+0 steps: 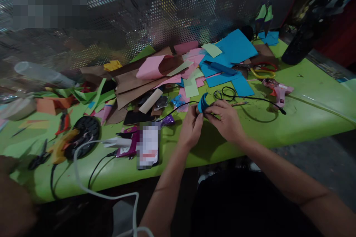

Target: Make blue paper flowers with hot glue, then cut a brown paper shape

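Observation:
My left hand (192, 125) is closed with thumb and fingers around the lower end of a curled blue foam sheet (204, 100). My right hand (224, 118) meets it from the right, its fingertips pinching the sheet's lower edge. The sheet's bottom is hidden by my fingers. Both hands are just above the green table (217, 146). Behind them runs a thin black cord (228, 93), and blue sheets (239, 46) lie farther back.
A pink glue gun (280, 92) and yellow-and-red scissors (264, 71) lie to the right. At left are a yellow glue gun (61, 144), red-handled pliers (65, 122) and a blurred-out phone (150, 146). A white cable (107, 193) hangs over the front edge. Part of a person (15, 200) shows lower left.

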